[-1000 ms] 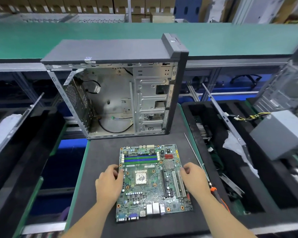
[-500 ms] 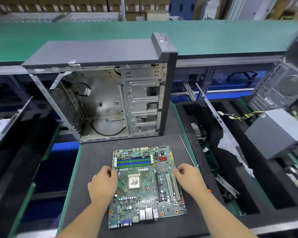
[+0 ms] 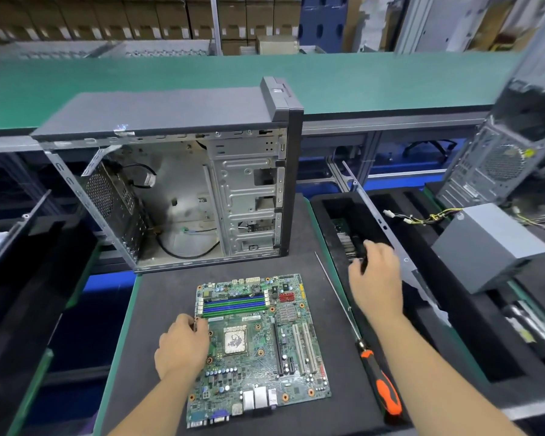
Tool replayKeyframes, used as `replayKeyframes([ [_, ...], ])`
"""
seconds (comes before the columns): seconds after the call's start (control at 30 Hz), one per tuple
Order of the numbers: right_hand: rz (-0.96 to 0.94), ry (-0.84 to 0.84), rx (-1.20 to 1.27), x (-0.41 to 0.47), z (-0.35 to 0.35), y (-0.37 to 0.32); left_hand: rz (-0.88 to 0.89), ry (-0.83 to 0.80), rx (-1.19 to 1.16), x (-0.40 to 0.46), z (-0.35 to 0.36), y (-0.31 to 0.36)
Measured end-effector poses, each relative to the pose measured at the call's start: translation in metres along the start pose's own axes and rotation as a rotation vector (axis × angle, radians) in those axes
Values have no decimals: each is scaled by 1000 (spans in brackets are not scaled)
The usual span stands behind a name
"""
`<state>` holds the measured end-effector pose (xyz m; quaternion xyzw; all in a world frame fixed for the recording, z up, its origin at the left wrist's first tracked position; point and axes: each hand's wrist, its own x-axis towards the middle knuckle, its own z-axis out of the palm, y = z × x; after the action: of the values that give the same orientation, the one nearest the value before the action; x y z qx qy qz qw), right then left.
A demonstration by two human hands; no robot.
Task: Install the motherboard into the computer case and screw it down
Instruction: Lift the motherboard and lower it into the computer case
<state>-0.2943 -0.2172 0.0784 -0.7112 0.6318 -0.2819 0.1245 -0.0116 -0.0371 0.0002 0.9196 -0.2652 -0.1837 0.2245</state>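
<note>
Motherboard (image 3: 258, 347), a green rectangular circuit board with blue memory slots and a metal-capped socket, lies flat on the dark padded surface (image 3: 164, 297) in the head view, just near of the open grey steel computer case (image 3: 183, 190), which stands upright with its open side facing the viewer. The board's long axis runs near to far; its port block sits at the near edge and the memory slots at the far end, toward the case opening. The left hand (image 3: 181, 349) rests on the board's left edge, its fingers (image 3: 199, 325) curled over that edge near the socket, apparently gripping it. The right hand (image 3: 376, 284) is well off the board to the right, over the black foam tray (image 3: 337, 209), fingers partly curled round something small and dark; what that is, I cannot tell. So the left hand is the nearer one, and the board lies to the left and near of the right-hand fingers. A long-shafted screwdriver with an orange and black handle (image 3: 381, 382) lies between board and right forearm, its shaft pointing far and slightly left. Likely the board must be lifted and stood upright to enter the case.
</note>
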Motion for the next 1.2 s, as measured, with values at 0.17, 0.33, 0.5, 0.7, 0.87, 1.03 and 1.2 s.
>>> replayKeyframes([
  [0.17,46,21,-169,30,-28,24,12,46,36,-5,4,0],
  [0.33,137,86,-214,58,-47,49,-52,28,27,-3,6,5],
  [0.5,237,132,-183,93,-71,83,-120,4,17,2,6,10],
  [0.7,397,99,-208,123,-95,118,-174,50,54,2,12,16],
  [0.87,406,93,-203,125,-87,119,-203,66,75,2,14,18],
  [1.03,523,139,-90,141,-95,139,-182,40,57,3,11,14],
  [1.2,601,147,-32,143,-104,162,-153,42,60,-1,11,14],
])
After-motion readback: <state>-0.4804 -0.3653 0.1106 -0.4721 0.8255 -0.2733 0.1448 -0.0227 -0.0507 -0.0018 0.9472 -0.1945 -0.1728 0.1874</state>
